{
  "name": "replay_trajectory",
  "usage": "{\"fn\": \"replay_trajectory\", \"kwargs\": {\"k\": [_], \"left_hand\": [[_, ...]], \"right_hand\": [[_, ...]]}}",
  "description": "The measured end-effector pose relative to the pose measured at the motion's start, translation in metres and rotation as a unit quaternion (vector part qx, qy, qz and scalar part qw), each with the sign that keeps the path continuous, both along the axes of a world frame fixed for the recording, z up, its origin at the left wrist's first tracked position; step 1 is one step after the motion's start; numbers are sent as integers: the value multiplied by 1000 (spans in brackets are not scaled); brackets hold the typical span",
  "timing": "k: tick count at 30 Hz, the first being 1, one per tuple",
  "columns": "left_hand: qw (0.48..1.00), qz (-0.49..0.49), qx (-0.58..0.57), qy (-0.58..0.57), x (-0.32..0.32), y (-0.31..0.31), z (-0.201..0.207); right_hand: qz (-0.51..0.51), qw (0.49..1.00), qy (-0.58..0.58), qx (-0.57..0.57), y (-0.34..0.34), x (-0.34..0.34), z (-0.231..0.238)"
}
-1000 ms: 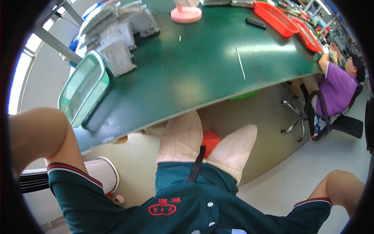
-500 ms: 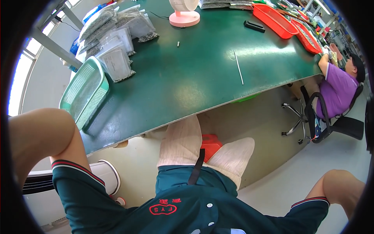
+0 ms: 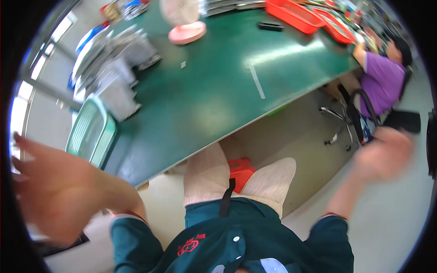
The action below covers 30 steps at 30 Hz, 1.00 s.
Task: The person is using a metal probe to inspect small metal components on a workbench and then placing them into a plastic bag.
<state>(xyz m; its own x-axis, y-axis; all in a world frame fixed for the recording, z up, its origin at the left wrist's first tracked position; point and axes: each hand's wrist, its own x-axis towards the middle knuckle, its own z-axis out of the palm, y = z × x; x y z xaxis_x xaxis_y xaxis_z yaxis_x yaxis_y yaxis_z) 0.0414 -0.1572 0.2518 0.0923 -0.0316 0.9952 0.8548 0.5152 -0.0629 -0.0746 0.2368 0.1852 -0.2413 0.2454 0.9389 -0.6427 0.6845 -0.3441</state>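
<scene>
My left hand (image 3: 57, 195) is raised at the far left, close to the camera, with its fingers apart and nothing visible in it. Just beyond it, a light green plastic basket (image 3: 110, 136) stands at the table's left edge. Off to the right, away from the table, my right hand (image 3: 387, 154) is lifted in the air. Motion smears its fingers, so their shape is unclear. Neither hand touches the green tabletop (image 3: 195, 104). A thin pale strip (image 3: 256, 82) and a small light piece (image 3: 183, 65) lie on that surface.
Clear bags (image 3: 114, 86) are piled at the left, near a pink fan (image 3: 187, 33). A black oblong object (image 3: 270, 26) lies by a red tray (image 3: 296, 18) and a red basket (image 3: 334, 27). At right, a person in purple (image 3: 382, 77) sits on a wheeled chair. A red stool (image 3: 241, 169) is beneath me.
Both my hands have come into view, the left at the left rim and the right at the right. The view has shifted, so the table's things appear farther left.
</scene>
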Motion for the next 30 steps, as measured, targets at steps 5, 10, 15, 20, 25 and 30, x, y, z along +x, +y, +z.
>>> {"fn": "replay_trajectory", "kwargs": {"k": [5, 10, 15, 20, 25, 30], "left_hand": [[898, 89, 130, -412, -63, 83, -168], [889, 119, -39, -440, -77, 123, -211], [892, 114, -134, -417, -114, 139, -213], [844, 158, -140, -492, -123, 136, -225], [822, 109, -175, -530, -130, 138, -221], [792, 143, -176, -566, -139, 142, -225]], "right_hand": [[245, 660, -682, 197, -18, -3, -343], [215, 532, -741, 349, -53, 81, -388], [219, 498, -789, 286, -58, 67, -397], [225, 403, -850, 253, -67, 63, -416], [55, 370, -924, -84, -61, 82, -410], [59, 292, -923, -244, -37, 110, -466]]}}
